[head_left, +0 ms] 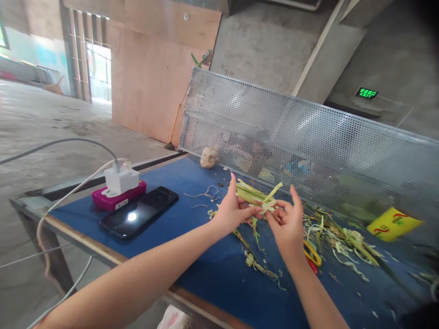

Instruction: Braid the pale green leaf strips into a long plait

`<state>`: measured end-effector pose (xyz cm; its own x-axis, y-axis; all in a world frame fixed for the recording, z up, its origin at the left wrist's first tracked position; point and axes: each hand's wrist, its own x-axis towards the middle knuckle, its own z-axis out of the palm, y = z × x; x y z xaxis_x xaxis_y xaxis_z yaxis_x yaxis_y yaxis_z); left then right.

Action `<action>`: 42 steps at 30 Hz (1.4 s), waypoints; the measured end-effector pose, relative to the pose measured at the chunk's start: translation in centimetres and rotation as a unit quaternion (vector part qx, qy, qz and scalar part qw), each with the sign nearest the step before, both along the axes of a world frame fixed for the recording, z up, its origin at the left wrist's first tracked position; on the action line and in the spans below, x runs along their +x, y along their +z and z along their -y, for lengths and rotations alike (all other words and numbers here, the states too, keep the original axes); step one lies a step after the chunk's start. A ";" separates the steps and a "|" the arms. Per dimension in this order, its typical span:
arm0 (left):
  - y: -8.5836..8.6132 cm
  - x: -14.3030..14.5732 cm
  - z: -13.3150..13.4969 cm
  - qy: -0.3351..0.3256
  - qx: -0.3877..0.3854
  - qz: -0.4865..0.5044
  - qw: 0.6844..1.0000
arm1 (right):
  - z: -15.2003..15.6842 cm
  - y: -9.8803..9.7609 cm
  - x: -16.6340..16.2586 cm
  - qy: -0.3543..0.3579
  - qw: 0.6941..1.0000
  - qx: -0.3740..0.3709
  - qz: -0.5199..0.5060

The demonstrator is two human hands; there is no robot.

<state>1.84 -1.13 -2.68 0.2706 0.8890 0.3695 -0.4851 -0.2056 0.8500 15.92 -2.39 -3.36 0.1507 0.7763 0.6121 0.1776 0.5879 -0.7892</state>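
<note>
Forearms (154, 265) angled inward over blue table (219, 285), left hand (233, 209) and right hand (287, 224) pinching pale green strips (268, 206)

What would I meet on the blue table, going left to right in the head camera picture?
Black phone → pale lump → left hand → right hand → yellow packet. I left out the green strips because they overlap the hands.
</note>
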 end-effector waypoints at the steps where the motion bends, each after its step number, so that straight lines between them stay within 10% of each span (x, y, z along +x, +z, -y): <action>1: 0.0 0.0 -0.1 0.005 -0.005 0.009 1.000 | 0.1 -0.1 0.0 -0.003 0.999 0.018 0.035; 7: -0.2 -0.1 -0.4 0.040 -0.019 0.005 0.999 | 0.5 -0.1 0.0 -0.026 0.957 0.130 0.258; 22: 0.8 -0.2 0.0 0.035 -0.170 0.062 0.983 | 0.9 -0.3 -0.8 -0.063 0.941 0.162 0.289; 28: -0.3 -0.1 -0.8 0.094 -0.008 -0.036 0.995 | 0.7 0.0 -0.7 -0.114 0.964 0.126 0.206; 33: -0.7 -0.6 -0.8 0.153 0.140 -0.175 0.963 | 0.1 -0.4 -0.9 -0.015 0.998 -0.040 0.042; 42: -0.9 -0.4 -1.1 0.166 0.166 -0.201 0.951 | -1.2 -1.7 -0.6 0.069 0.978 -0.185 -0.068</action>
